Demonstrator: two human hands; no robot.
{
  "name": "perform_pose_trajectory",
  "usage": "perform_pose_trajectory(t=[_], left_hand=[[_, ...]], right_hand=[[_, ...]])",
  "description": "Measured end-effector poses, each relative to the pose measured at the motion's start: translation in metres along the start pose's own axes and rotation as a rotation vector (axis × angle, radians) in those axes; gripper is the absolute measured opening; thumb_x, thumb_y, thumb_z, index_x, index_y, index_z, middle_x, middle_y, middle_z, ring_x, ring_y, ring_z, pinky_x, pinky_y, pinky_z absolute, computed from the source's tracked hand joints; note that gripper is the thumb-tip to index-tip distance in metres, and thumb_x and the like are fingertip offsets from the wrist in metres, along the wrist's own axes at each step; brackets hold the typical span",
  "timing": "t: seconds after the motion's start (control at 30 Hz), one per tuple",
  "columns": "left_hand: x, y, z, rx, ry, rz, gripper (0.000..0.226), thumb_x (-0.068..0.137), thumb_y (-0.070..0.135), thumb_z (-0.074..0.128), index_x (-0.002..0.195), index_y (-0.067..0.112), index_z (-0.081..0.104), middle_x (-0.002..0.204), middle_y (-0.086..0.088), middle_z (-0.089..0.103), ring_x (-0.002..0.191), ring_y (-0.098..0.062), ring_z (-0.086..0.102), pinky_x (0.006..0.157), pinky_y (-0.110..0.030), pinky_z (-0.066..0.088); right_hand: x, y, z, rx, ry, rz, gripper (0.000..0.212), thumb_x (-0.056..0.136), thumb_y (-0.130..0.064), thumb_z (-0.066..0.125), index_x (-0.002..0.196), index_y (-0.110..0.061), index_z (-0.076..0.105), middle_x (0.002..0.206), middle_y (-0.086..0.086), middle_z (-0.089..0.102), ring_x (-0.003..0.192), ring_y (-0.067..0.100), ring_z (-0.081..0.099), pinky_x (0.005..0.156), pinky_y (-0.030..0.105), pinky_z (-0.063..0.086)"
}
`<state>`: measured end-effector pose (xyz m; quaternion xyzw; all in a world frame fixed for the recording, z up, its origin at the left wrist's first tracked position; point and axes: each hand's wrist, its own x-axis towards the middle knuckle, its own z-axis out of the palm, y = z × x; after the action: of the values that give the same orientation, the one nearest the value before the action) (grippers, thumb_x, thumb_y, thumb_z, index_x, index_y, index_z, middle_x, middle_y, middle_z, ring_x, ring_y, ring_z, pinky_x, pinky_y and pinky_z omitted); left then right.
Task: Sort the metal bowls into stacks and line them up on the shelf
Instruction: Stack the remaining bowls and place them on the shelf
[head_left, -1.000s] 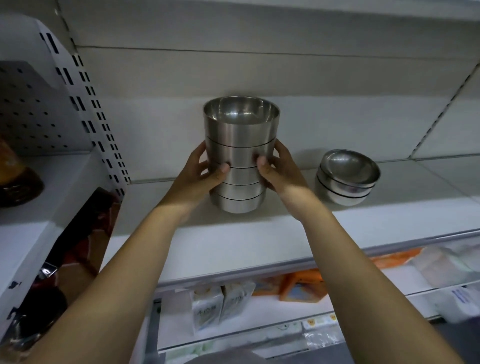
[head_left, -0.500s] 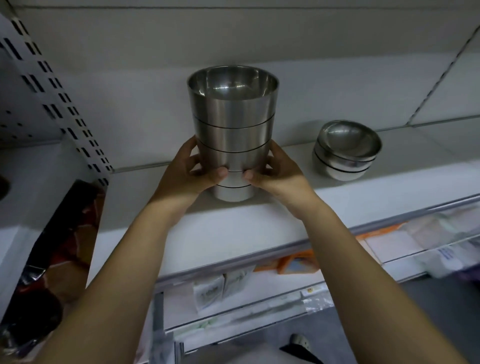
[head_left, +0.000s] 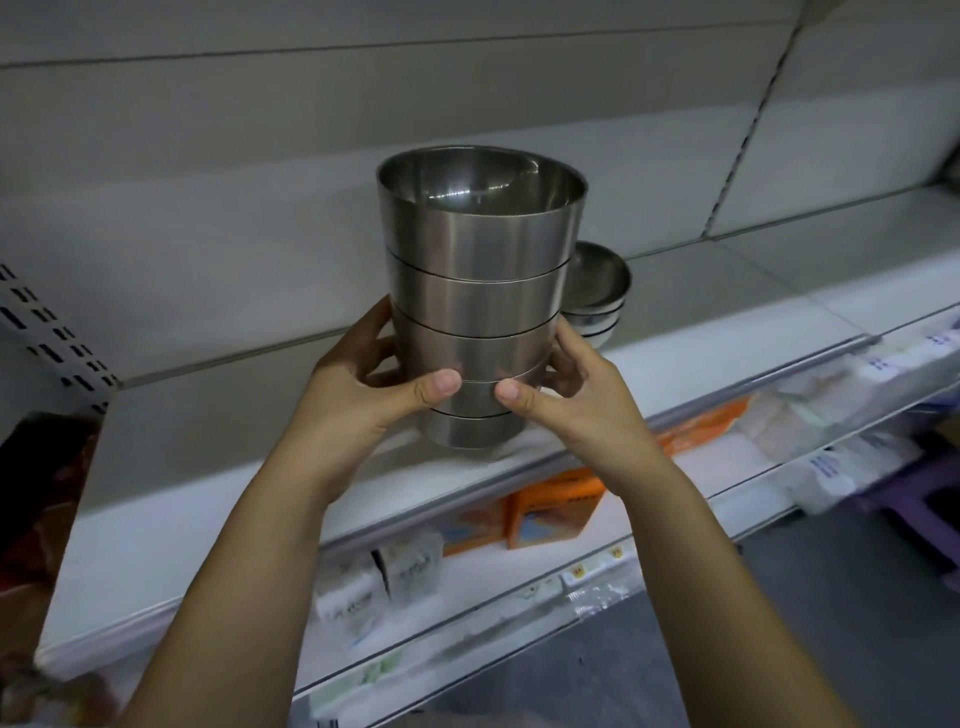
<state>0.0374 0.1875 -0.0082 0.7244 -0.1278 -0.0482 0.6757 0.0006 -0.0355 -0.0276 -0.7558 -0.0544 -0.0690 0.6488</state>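
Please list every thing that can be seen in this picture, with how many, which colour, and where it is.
tall stack of bowls: five nested, silver metal, held between both hands above the front of the shelf
short stack of bowls: about three, silver metal, standing on the shelf behind and to the right of the tall stack, partly hidden
shelf: one, white, across the middle
orange boxes: at least two, on the shelf below
white cartons: a few, blurred, lower shelf, left of the orange boxes
white packets: several, blurred, lower shelf at right
left hand: one, gripping the tall stack's left side
right hand: one, gripping its right side
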Motion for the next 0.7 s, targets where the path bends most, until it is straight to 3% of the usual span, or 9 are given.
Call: perform_pose_trajectory(t=[0.1,0.2,0.4,0.5,0.7], left_hand=[[-0.001,0.012,0.043,-0.016,-0.050,-0.001,0.107,0.050,0.057,0.095,0.146,0.038,0.050,0.133,0.003,0.068,0.119,-0.021,0.068,0.101,-0.047,0.055],[-0.004,0.022,0.094,-0.038,-0.126,0.004,0.101,0.053,0.051,0.095,0.144,0.041,0.052,0.135,0.007,0.067,0.120,-0.016,0.067,0.101,-0.045,0.055],[-0.013,0.033,0.215,-0.105,-0.318,-0.011,0.095,0.059,0.043,0.094,0.144,0.042,0.052,0.137,0.007,0.065,0.120,-0.017,0.068,0.098,-0.048,0.056],[-0.021,0.031,0.280,-0.133,-0.359,-0.018,0.097,0.057,0.042,0.096,0.144,0.039,0.053,0.131,0.004,0.069,0.116,-0.015,0.069,0.095,-0.042,0.058],[-0.025,0.024,0.391,-0.204,-0.491,-0.015,0.094,0.058,0.039,0.092,0.142,0.041,0.051,0.135,0.003,0.065,0.118,-0.014,0.068,0.089,-0.034,0.059]], right_hand=[[-0.022,-0.006,-0.043,-0.002,0.051,0.008,0.086,0.073,-0.052,0.085,0.148,-0.038,0.044,0.137,-0.005,0.064,0.125,0.018,0.061,0.106,0.047,0.050],[-0.051,-0.013,-0.092,-0.008,0.111,0.009,0.084,0.072,-0.054,0.086,0.145,-0.038,0.047,0.134,-0.002,0.066,0.124,0.023,0.062,0.105,0.050,0.050],[-0.122,-0.012,-0.196,-0.002,0.260,0.050,0.081,0.076,-0.033,0.086,0.147,-0.024,0.048,0.132,0.002,0.067,0.123,0.022,0.063,0.108,0.050,0.048],[-0.157,-0.009,-0.249,-0.006,0.316,0.078,0.080,0.076,-0.027,0.085,0.147,-0.021,0.048,0.132,0.002,0.068,0.122,0.022,0.064,0.109,0.049,0.048],[-0.213,0.001,-0.337,-0.070,0.425,0.097,0.079,0.074,-0.035,0.084,0.144,-0.026,0.051,0.131,-0.002,0.069,0.123,0.020,0.063,0.109,0.050,0.047]])
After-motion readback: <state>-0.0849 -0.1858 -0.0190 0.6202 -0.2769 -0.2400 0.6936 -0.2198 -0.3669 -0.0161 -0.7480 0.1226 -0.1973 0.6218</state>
